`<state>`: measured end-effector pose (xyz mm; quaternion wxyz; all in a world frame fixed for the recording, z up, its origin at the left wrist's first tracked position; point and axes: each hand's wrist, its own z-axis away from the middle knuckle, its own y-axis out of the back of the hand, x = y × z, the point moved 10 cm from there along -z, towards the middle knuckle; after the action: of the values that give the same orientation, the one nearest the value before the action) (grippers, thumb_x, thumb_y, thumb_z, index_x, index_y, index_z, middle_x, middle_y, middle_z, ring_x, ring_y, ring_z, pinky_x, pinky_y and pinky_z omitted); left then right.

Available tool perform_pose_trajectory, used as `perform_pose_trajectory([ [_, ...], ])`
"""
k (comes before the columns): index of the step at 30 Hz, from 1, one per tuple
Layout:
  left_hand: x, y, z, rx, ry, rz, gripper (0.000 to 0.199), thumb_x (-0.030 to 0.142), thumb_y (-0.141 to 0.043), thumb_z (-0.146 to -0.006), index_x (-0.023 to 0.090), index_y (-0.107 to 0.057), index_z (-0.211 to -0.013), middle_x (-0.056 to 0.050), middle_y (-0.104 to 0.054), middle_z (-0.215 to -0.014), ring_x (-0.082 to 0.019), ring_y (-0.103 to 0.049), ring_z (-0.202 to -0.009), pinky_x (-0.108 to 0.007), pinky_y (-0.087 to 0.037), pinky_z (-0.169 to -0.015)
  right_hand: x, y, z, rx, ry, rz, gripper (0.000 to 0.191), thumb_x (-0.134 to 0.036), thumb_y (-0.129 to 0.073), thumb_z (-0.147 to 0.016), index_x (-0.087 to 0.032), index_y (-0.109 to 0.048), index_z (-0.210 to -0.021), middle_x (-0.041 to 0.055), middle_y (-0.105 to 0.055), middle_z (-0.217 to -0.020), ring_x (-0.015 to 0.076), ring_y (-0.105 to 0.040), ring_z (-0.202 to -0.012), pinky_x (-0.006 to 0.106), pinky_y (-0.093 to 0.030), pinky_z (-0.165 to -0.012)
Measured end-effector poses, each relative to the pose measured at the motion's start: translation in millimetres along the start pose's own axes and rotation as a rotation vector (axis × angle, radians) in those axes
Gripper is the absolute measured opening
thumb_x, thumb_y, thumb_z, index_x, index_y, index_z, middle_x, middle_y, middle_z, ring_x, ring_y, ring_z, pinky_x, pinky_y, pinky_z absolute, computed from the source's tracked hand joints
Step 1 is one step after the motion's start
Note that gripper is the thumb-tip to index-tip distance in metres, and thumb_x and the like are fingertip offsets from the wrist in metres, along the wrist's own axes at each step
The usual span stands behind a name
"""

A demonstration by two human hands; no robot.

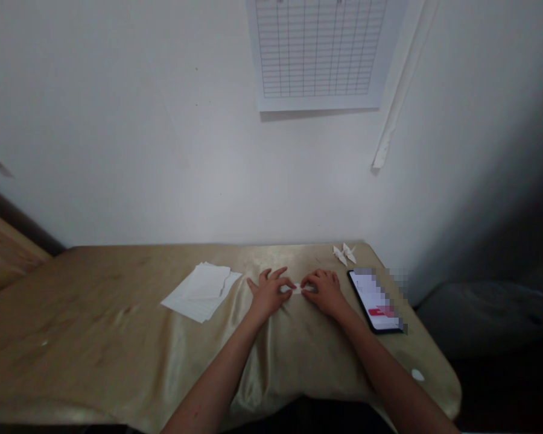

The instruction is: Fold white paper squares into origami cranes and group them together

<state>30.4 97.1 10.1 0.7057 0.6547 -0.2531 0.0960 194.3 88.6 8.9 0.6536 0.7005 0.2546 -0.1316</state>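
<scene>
A small folded piece of white paper (pixel 297 289) lies low over the cloth-covered table, between my two hands. My left hand (pixel 271 290) pinches its left end between thumb and index finger, with the other fingers spread away. At its right end, my right hand (pixel 323 289) grips the paper between thumb and curled fingers. The fingertips hide both ends, so the exact folds cannot be made out. Two small folded paper figures (pixel 344 254), bird-like in shape, sit near the table's back right corner.
Left of my hands lies a stack of white paper sheets (pixel 199 292). A phone (pixel 373 301) with a lit screen rests to the right. Near the right edge is a small white scrap (pixel 417 375). Gold cloth (pixel 117 337) covers the table, wrinkled in front of me; a wall stands behind.
</scene>
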Motion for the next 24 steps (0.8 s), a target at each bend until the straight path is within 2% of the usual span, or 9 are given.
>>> perform_pose_trajectory([
  [10, -1.5, -0.8, 4.4, -0.017, -0.042, -0.040, 0.027, 0.033, -0.064, -0.089, 0.049, -0.072, -0.109, 0.012, -0.043, -0.158, -0.039, -0.021, -0.151, -0.086, 0.001, -0.107, 6.6, -3.6, -2.9, -0.026, 0.030, -0.031, 0.025, -0.029, -0.071, -0.085, -0.034, -0.074, -0.109, 0.0025, -0.065, -0.114, 0.0247, -0.051, -0.118, 0.044, -0.024, -0.112],
  [15, 3.7, -0.3, 6.4, 0.015, -0.085, -0.055, 0.025, 0.036, -0.069, -0.086, 0.047, -0.072, -0.109, 0.009, -0.047, -0.156, -0.038, -0.026, -0.149, -0.085, 0.000, -0.108, 7.9, -1.1, -1.4, 0.040, 0.054, -0.047, 0.028, -0.028, -0.073, -0.083, -0.031, -0.074, -0.112, 0.0050, -0.064, -0.114, 0.0255, -0.050, -0.118, 0.043, -0.027, -0.111],
  [20, 6.0, 2.2, 5.1, 0.076, -0.092, -0.043, 0.021, 0.034, -0.070, -0.086, 0.044, -0.074, -0.105, 0.006, -0.052, -0.151, -0.035, -0.032, -0.144, -0.082, -0.004, -0.111, 5.5, 2.2, 0.0, 0.092, 0.091, -0.069, 0.019, -0.026, -0.076, -0.080, -0.026, -0.076, -0.099, 0.0073, -0.063, -0.111, 0.0265, -0.050, -0.115, 0.042, -0.033, -0.108],
  [24, 6.5, 8.2, 5.1, 0.160, -0.093, -0.037, 0.023, 0.030, -0.071, -0.086, 0.040, -0.073, -0.107, 0.002, -0.055, -0.147, -0.032, -0.037, -0.140, -0.079, -0.008, -0.113, 0.7, 3.8, 1.6, 0.106, 0.135, -0.097, 0.012, -0.032, -0.079, -0.079, -0.023, -0.075, -0.086, 0.0066, -0.063, -0.108, 0.0260, -0.050, -0.113, 0.041, -0.036, -0.106],
])
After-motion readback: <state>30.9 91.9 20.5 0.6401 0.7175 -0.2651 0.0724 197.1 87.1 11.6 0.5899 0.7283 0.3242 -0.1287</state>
